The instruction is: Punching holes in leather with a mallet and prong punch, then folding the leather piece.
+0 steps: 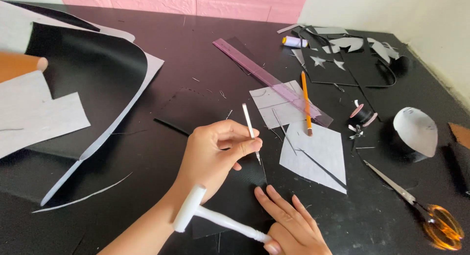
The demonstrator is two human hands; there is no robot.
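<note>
Left hand (215, 152) is pinched shut around a thin white punch tool (250, 130), fingers and thumb clamped on its lower half, and the tip is pointing down at a small black sheet (230, 196) lying flat on the black counter (161, 54). The tool leans a bit, top tilted away to the left. Right hand (293, 225) has its fingers spread flat on the counter just beside the sheet's right edge, while the thumb side grips the handle end of a white plastic mallet (208, 217), so that hand is closed on the handle. The mallet head sits out to the left, over the left forearm, and I can't tell if it touches the arm.

Just right of the punch there's a pale grey paper piece (318, 152) with a thin black strip across it. Behind that, another grey piece under a see-through purple ruler (264, 73) and an orange pencil (306, 100) lying on top. Further right: a spool of black thread (362, 115), a curled grey-and-black offcut (416, 130), and scissors with orange handles (426, 206) near the corner. Lilac thread spool (293, 41) and black scraps with star cutouts (333, 64) at the back. Big curled black sheet with grey backing (93, 73) takes up the left side
</note>
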